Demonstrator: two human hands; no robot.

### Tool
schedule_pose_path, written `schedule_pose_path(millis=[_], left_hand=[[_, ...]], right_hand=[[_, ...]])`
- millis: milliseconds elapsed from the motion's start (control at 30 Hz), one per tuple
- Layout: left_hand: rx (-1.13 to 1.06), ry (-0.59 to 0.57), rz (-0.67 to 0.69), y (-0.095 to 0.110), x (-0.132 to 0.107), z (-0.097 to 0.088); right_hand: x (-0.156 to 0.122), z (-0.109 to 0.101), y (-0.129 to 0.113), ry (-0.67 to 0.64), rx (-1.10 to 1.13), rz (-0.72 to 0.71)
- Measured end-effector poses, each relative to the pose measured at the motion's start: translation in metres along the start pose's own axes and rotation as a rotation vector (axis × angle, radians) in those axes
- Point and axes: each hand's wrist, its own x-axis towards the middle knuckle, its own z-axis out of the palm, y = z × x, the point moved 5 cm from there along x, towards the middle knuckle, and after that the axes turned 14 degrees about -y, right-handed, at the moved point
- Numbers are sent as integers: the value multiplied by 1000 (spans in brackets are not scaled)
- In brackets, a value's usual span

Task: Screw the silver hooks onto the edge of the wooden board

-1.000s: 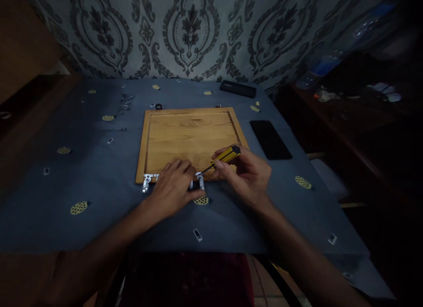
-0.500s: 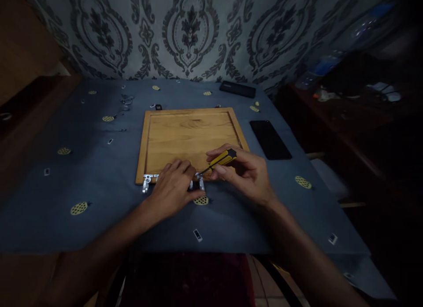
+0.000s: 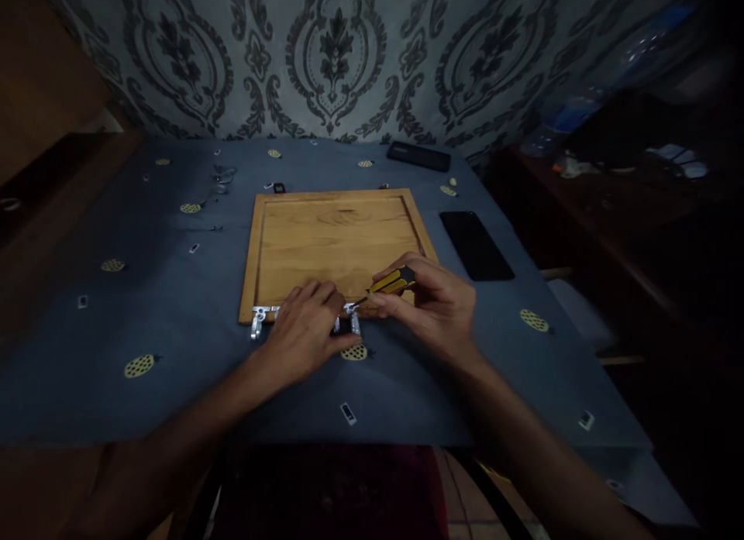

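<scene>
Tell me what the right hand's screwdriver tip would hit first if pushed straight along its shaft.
Probably the metal bracket at the wooden board's near edge; the screwdriver in the right hand points there, beside the left hand.

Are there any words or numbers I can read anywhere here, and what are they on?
No words or numbers can be read anywhere.
Small white tags on the blue cloth: dark marks, too small and blurred to read.
Screwdriver in the right hand: yellow and black, no lettering shows.
Wooden board and metal bracket under the left hand: no print.
Two dark phones: screens blank.
</scene>
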Motion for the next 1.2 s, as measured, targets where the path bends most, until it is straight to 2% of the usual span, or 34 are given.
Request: schedule_pose_path(millis=[267, 533, 767, 1200], left_hand=[[2, -23, -10, 1, 0, -1], [14, -23, -12, 1, 0, -1], [0, -7, -7, 0, 0, -1], [-4, -3, -7, 1, 0, -1]], right_hand=[[-2, 2, 2, 50, -32, -32], [-9, -6, 0, 191, 105, 104], [-9, -4, 5, 109, -56, 69], [-8, 0, 5, 75, -92, 56]])
